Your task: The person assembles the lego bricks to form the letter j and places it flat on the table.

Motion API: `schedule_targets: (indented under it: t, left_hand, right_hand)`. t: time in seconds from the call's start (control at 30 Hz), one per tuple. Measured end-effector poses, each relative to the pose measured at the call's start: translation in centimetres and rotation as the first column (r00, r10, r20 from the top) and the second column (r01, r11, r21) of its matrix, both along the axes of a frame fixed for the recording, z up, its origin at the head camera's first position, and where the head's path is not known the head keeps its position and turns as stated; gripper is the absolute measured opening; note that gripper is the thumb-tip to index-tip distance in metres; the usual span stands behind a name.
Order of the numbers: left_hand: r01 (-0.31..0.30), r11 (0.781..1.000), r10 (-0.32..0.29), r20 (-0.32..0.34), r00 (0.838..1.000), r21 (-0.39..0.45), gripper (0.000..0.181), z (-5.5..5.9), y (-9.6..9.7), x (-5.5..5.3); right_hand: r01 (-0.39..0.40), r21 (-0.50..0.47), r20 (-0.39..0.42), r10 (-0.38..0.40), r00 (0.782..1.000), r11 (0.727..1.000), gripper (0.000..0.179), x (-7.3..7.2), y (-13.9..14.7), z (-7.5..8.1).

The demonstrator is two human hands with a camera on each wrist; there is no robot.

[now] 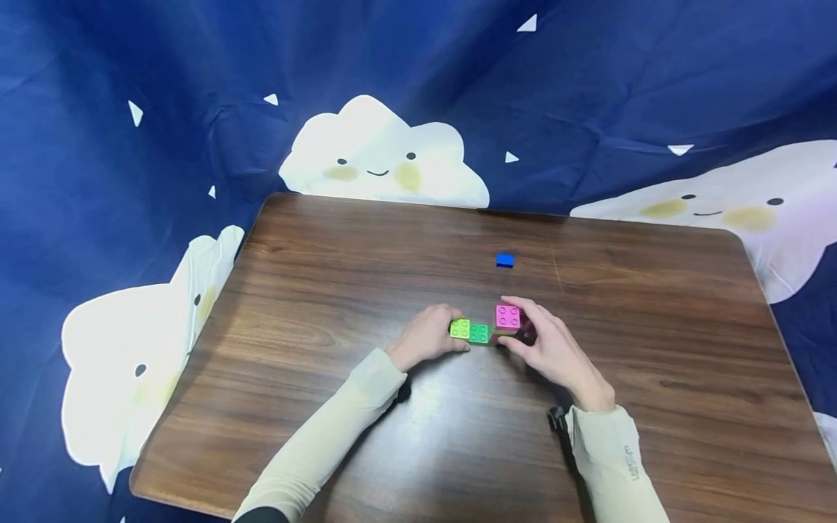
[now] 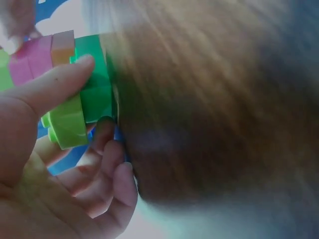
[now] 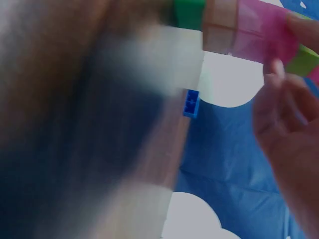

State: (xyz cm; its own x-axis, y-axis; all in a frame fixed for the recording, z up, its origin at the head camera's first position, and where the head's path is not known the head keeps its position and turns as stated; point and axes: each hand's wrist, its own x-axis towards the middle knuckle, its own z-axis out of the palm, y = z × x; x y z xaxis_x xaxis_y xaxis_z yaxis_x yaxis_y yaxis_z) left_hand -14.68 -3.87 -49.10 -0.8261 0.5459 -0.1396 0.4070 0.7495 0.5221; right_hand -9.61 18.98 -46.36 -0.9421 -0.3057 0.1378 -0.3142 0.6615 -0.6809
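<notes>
My left hand point(image 1: 430, 335) grips one end of a joined toy-brick build, thumb on one side and fingers on the other. A lime green brick point(image 2: 69, 122) sits there on a green brick point(image 2: 97, 74). At the other end rises a brick stack, with a pink brick point(image 1: 507, 317) on top. Within the stack are a lime brick point(image 3: 303, 60), translucent pink and a tan brick point(image 3: 219, 25) above the green base. My right hand point(image 1: 554, 347) holds this stack between thumb and fingers.
A blue toy brick point(image 1: 505, 260) lies alone on the brown wooden table point(image 1: 327, 276), beyond the hands. Behind the table hangs a dark blue curtain point(image 1: 556, 87) with white clouds.
</notes>
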Motion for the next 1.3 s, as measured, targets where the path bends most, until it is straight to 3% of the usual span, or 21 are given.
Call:
schedule_targets:
  t: [0.13, 0.27, 0.47, 0.7, 1.1, 1.3]
  left_hand:
    - [0.018, 1.000, -0.018, 0.023, 1.000, -0.003, 0.058, 0.2, 0.1, 0.2]
    - [0.005, 0.999, -0.006, 0.033, 0.999, 0.039, 0.059, 0.5, -0.1, 0.6]
    - [0.008, 0.994, -0.008, 0.003, 1.000, 0.108, 0.047, 0.4, -0.2, 0.9]
    - [0.022, 0.993, -0.021, -0.013, 1.000, 0.113, 0.038, 0.2, 0.5, 0.9]
    - [0.019, 0.992, -0.021, 0.013, 1.000, 0.126, 0.036, 0.5, 2.2, 0.6]
    - [-0.009, 0.988, 0.002, 0.050, 0.999, 0.153, 0.044, 0.4, 2.6, 0.5]
  right_hand:
    - [0.022, -0.036, 0.126, -0.017, 0.992, 0.999, 0.069, 0.2, 0.2, -1.2]
    - [0.047, -0.042, 0.169, -0.039, 0.985, 0.998, 0.059, 0.4, 0.2, -1.9]
    - [0.055, -0.033, 0.146, -0.049, 0.988, 0.998, 0.049, 0.5, 0.4, -2.1]
    - [0.069, -0.039, 0.123, -0.063, 0.990, 0.997, 0.046, 0.9, 1.0, -2.2]
    - [0.100, -0.021, 0.085, -0.098, 0.992, 0.995, 0.046, 1.0, 2.5, -2.2]
    - [0.113, -0.037, 0.087, -0.110, 0.990, 0.993, 0.046, 0.9, 3.0, -2.3]
